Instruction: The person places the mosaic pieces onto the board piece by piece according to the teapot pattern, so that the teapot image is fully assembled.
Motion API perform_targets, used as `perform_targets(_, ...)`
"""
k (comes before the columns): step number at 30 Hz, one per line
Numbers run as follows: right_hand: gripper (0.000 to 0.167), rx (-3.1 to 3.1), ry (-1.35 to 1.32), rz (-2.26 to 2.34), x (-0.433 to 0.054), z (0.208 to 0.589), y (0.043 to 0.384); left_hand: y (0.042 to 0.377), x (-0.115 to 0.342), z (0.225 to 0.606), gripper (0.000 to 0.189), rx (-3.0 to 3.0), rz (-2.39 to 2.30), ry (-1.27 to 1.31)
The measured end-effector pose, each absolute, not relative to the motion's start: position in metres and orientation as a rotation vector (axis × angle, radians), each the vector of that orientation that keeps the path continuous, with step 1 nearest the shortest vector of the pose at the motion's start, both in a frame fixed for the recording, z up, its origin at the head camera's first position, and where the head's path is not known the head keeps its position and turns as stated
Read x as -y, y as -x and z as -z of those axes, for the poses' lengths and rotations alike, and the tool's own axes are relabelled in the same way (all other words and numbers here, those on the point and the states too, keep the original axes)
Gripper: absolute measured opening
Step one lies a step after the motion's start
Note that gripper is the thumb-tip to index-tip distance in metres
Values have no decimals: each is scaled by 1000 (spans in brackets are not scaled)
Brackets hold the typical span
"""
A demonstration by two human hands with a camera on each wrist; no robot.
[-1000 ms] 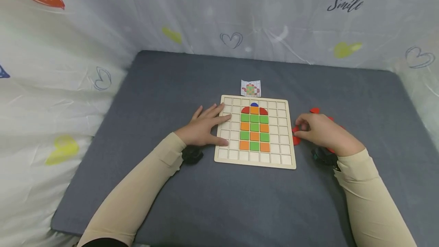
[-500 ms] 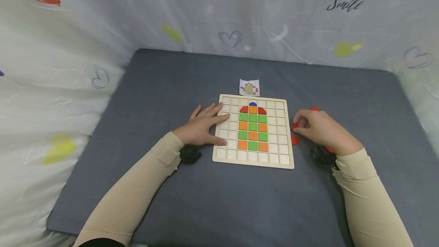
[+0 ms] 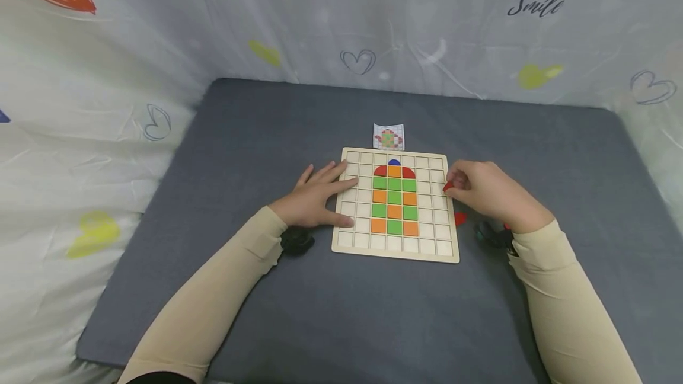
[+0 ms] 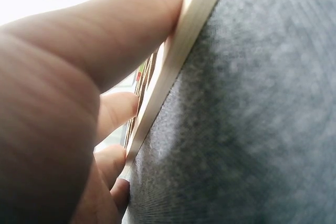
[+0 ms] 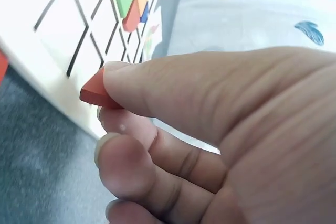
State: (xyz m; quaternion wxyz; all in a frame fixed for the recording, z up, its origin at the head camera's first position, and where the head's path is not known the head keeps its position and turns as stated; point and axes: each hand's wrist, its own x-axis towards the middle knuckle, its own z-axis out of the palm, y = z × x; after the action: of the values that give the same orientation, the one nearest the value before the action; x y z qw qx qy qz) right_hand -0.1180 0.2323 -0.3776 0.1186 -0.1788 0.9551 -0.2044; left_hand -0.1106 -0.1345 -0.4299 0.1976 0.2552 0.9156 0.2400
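A square wooden grid board [image 3: 443, 249] lies on the table, with green, orange, red and blue tiles set in its middle columns. My left hand [image 3: 315, 197] rests with spread fingers on the board's left edge; in the left wrist view its thumb [image 4: 142, 19] lies along the wooden rim. My right hand [image 3: 493, 194] is over the board's right edge and pinches a red tile [image 5: 97, 90] between thumb and fingers. A pointed corner of that tile sticks out in the right wrist view; the rest is hidden by the thumb.
A small printed card [image 3: 389, 137] with a coloured grid picture lies just beyond the board's far edge. Beside the board's right edge lies a loose red tile [image 3: 460, 218]. A patterned white curtain [image 3: 320, 22] hangs behind the grey table [image 3: 331, 325].
My right hand has picked up a red tile from beside the board and brought it left and away from me to the board's right edge. The left hand stays in place.
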Motion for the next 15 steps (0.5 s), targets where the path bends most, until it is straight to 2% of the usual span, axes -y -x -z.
perform_targets(15, 10, -2730, 558, 627, -207, 381, 134, 112, 134, 430, 97, -2567, -668, -719)
